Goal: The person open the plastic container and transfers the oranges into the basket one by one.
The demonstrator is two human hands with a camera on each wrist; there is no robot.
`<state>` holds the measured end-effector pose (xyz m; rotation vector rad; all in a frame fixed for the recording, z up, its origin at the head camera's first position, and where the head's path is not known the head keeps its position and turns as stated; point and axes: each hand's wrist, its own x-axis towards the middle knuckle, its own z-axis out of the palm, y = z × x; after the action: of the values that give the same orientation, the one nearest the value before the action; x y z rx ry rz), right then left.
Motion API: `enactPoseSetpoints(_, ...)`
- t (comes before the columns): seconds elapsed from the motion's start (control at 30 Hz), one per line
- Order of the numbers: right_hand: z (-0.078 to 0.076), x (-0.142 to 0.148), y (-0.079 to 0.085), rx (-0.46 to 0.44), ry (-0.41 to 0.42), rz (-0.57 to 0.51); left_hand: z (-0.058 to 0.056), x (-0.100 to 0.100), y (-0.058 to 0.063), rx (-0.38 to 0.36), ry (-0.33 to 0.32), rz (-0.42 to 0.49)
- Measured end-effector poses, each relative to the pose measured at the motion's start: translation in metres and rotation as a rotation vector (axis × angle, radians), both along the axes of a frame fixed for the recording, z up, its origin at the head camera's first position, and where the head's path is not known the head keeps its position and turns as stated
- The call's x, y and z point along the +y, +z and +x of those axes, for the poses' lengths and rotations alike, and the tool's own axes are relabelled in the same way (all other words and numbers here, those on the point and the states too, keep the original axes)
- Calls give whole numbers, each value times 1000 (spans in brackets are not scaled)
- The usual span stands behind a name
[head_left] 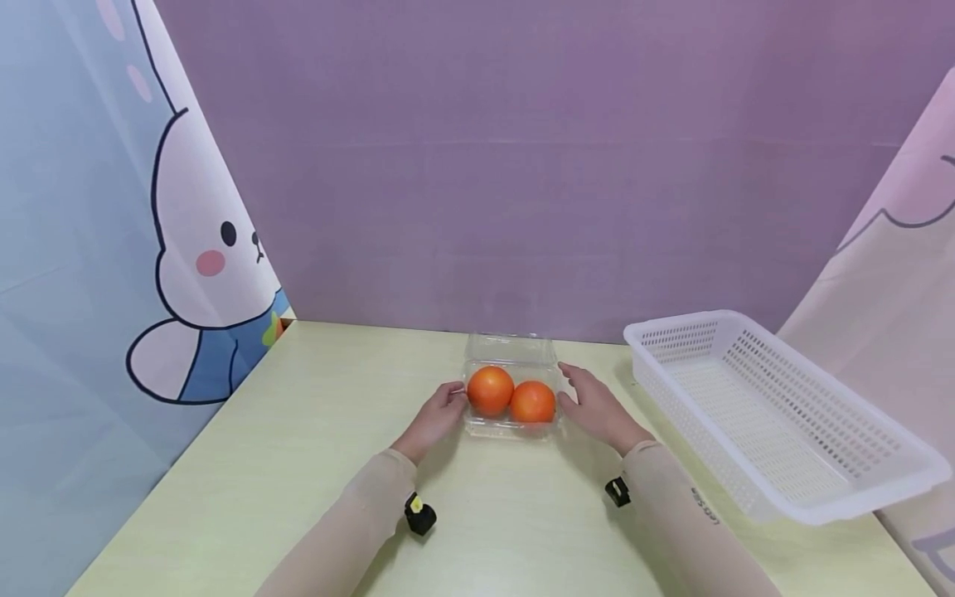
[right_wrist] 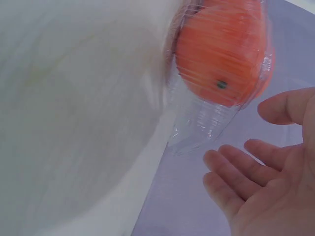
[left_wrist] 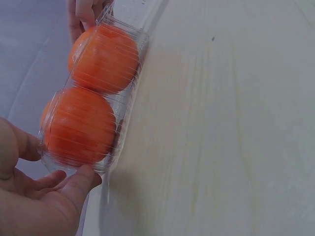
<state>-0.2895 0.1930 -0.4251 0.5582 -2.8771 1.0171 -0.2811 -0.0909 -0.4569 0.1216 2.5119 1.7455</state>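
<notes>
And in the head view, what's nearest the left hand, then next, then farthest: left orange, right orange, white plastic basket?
1. Left orange, just right of the left hand
2. Right orange, past the left one
3. White plastic basket, farthest right

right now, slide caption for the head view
Two orange fruits in an open clear container, fingers on either side, white basket at right.
</notes>
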Motion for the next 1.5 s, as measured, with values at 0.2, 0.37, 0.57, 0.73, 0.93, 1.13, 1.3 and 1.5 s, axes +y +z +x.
enactPoseSetpoints(0.2, 0, -4, 3, 85, 54, -18, 0, -1, -1, -5, -3, 0)
enactPoseSetpoints(0.37, 0, -11, 8, 101, 115, -14, 0, 0, 0, -12, -4, 1)
enactPoseSetpoints(0.57, 1, -18, 12, 50, 146, 34, 1, 0, 0, -14, 3, 1)
enactPoseSetpoints(0.73, 0, -24, 15, 34, 160, 60, 0, 0, 0, -9, 0, -2)
enactPoseSetpoints(0.93, 0, -27, 13, 37, 165, 96, 0, -1, -1, -11, 1, 3)
enactPoseSetpoints(1.13, 1, -27, 9, 45, 168, 118, 3, -2, -2, -9, -9, 2)
enactPoseSetpoints(1.3, 2, -30, 8, 42, 155, 134, 3, -2, -1, 4, -11, 7)
enactPoseSetpoints(1.5, -1, -33, 10, 9, 134, 132, 2, -2, -2, 13, -17, 19)
